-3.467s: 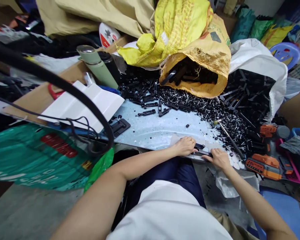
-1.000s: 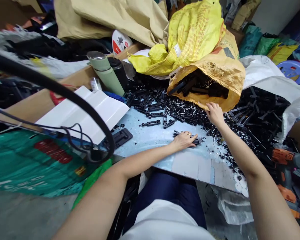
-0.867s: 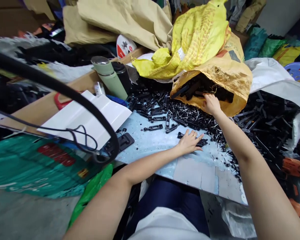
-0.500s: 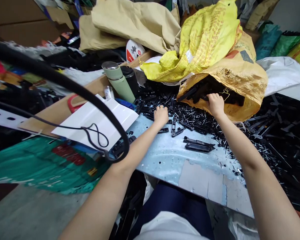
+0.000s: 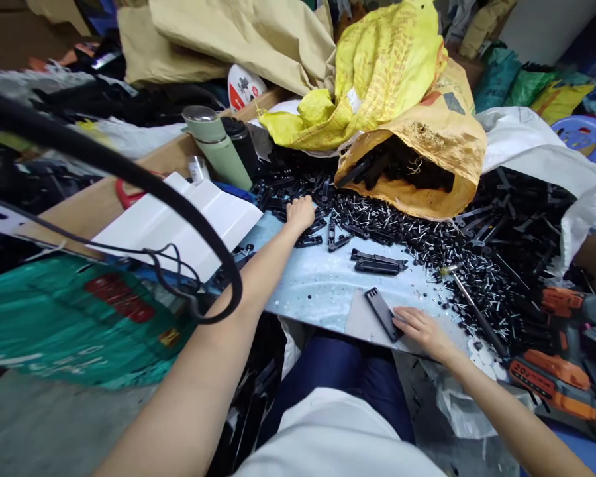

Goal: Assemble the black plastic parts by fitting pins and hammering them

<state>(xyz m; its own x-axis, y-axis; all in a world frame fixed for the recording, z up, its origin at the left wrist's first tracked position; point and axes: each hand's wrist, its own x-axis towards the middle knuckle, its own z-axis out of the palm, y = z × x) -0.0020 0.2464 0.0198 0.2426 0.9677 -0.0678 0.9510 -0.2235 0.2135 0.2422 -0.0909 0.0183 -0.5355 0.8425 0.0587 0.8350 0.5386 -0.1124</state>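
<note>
At the table's front edge, my right hand [image 5: 422, 331] has its fingers closed on the near end of a long black slotted plastic part [image 5: 381, 314], which lies on a grey cardboard patch. My left hand [image 5: 302, 213] reaches into small black parts [image 5: 278, 199] at the back of the table; its fingers are curled, and what they hold is hidden. Between the hands lie two dark hinged bars [image 5: 378, 262], side by side. The orange woven bag [image 5: 469, 189] lies with its mouth open towards me and more black parts inside.
Loose screws [image 5: 417, 232] spread across the back and right. A hammer [image 5: 479, 315] and an orange cordless drill [image 5: 556, 358] lie at right. At left are a white sheet [image 5: 218, 232], a green flask [image 5: 218, 149] and a black cable [image 5: 179, 205] looping near my left forearm.
My right hand has come out of the orange bag and down to the table's front edge with the black plastic part. My left hand stays among the small parts. The view has shifted right.
</note>
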